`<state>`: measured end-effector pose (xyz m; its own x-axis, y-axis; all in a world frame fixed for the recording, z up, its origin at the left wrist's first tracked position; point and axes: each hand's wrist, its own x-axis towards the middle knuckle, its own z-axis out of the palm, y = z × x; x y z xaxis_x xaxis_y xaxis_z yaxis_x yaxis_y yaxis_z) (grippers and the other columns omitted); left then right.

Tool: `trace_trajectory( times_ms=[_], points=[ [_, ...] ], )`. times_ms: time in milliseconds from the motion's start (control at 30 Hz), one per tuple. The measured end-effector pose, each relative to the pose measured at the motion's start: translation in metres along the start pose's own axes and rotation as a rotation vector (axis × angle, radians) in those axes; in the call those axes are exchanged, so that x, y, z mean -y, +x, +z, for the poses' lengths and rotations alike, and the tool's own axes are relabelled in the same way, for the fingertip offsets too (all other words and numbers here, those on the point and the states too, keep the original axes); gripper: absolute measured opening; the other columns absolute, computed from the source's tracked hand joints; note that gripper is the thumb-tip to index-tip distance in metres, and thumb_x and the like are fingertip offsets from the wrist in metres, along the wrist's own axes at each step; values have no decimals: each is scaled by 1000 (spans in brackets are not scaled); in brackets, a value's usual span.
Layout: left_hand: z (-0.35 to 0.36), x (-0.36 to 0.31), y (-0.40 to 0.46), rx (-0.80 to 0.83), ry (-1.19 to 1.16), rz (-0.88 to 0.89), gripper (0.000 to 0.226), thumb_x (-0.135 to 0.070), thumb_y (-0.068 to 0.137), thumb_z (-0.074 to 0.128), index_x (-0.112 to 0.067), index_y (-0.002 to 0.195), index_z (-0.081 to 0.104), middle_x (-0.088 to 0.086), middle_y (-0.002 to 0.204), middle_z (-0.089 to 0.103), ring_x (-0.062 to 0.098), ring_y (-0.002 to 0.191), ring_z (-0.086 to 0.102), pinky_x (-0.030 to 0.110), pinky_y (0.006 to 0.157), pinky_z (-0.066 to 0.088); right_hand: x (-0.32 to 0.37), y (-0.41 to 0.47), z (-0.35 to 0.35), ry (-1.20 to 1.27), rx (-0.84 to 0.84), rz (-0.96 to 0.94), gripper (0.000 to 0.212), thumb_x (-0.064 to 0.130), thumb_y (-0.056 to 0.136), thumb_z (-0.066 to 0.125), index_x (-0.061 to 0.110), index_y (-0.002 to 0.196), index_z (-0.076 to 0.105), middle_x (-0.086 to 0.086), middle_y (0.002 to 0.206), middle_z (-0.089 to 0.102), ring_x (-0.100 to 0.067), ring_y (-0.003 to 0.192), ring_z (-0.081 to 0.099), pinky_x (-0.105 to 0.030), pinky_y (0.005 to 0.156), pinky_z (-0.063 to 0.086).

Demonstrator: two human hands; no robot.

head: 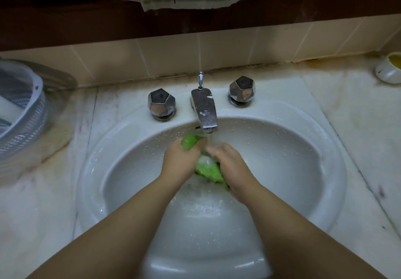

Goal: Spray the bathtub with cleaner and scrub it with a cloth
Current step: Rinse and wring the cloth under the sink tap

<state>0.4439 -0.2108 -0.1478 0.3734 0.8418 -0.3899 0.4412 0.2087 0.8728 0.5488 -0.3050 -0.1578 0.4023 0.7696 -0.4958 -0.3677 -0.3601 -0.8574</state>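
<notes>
Cloth, a bright green, wet, crumpled rag (209, 170), is being held low inside a white oval ceramic sink basin (325, 170), directly under the running water, apparently so it soaks or rinses before or after scrubbing the bathtub. No bathtub or spray bottle is showing in this view.

The left hand (181, 161) is gripping the upper end of the rag, its fingers curled around a bunched green tuft that is poking out near the spout. The right hand (230, 165) is clutching the lower part, fingers wrapped over the fabric, with a patch of white foam or water glinting between the two hands. Holding it at both ends like this suggests wringing or rubbing the rag against itself.

A worn chrome faucet spout (205, 111) is pouring a thin stream onto the hands. Two faceted chrome tap knobs, the left knob (161, 104) and the right knob (242, 91), are standing on either side of it. Droplets are dotting the basin walls.

A stained marble tabletop (358, 109) is surrounding the sink. A white slotted plastic basket (21, 109) is sitting at the far left, and a small white dish with yellow contents (389, 68) at the far right.
</notes>
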Motion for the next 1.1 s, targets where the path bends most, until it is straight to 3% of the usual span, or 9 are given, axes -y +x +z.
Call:
trace_trajectory(
  times_ms=[100,267,433,600,700,800,900,1000,1100],
  points=[
    [-3,-9,4,7,126,15,31,-65,78,59,-37,80,71,-1,86,72,27,87,70,44,84,57,-1,-6,1,-155,68,-27,49,25,81,79,22,126,60,-10,104,73,-22,79,71,-31,56,52],
    [-1,-10,-6,230,-142,-22,16,-37,85,68,-26,96,70,25,112,68,27,92,68,35,74,55,8,6,-16,-123,-190,-115,6,16,94,71,16,97,76,-7,84,78,-29,77,75,-46,71,63],
    [-9,12,-18,407,-286,178,84,-3,70,91,-32,136,49,-3,121,72,16,111,71,30,87,59,9,22,-7,-91,-261,-25,21,17,94,62,6,77,69,-16,74,69,-19,67,65,-36,70,54],
    [-10,8,-4,188,-56,148,40,-1,79,77,-25,109,68,-3,88,76,13,79,72,24,66,56,2,11,5,39,-196,102,49,49,77,63,16,114,64,-7,92,72,-26,85,71,-41,74,57],
    [-10,2,4,35,-60,107,9,-13,91,70,-22,90,72,-4,72,72,12,61,65,26,53,47,0,0,3,65,36,-8,72,32,73,75,15,137,45,-10,98,70,-27,75,68,-41,65,54],
    [-8,-2,0,28,-46,61,17,-20,94,65,-19,79,73,1,63,68,18,53,61,26,47,44,0,-5,0,-155,25,-189,60,25,87,80,32,139,51,5,117,73,-15,103,73,-31,87,59],
    [-5,-1,-3,95,-50,74,23,-25,102,58,-27,86,74,-4,76,75,18,71,71,33,65,56,7,7,-4,-183,-176,-148,10,32,94,73,24,100,73,1,88,77,-21,83,75,-34,73,61],
    [-1,7,-4,287,-79,113,14,-39,94,73,-29,103,74,-2,99,77,12,92,74,36,88,59,11,19,-5,-155,-352,-93,40,53,93,67,16,81,69,-1,76,74,-24,74,72,-48,78,62],
    [-2,15,-3,288,5,183,74,-42,59,99,-35,123,62,-7,115,72,6,104,70,33,93,58,8,22,-3,-220,-394,-124,58,65,92,49,13,85,74,-9,81,75,-30,80,74,-53,82,59]
  ],
)
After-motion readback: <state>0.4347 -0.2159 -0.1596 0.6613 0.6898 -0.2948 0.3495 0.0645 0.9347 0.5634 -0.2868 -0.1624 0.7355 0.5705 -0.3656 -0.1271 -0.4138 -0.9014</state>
